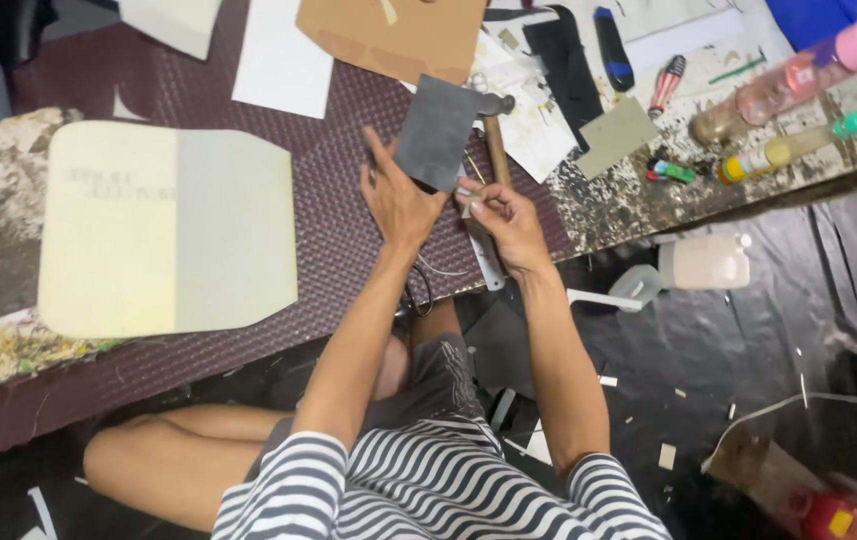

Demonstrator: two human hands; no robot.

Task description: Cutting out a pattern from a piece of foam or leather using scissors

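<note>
My left hand (398,200) holds a dark grey piece of sheet material (438,132) by its lower edge, lifted a little above the low table. Just to its right, my right hand (503,218) pinches a small pale object against that edge; I cannot tell what it is. A hammer with a wooden handle (494,148) lies on the table just behind both hands. A metal ruler (486,268) pokes out under my right hand.
A large cream board (168,228) lies on the maroon woven mat (333,215) at left. Brown card (398,35), white paper (283,55), a blue-handled knife (612,48), bottles (798,80) and scraps crowd the far side. A plastic jug (703,262) stands on the black floor sheet.
</note>
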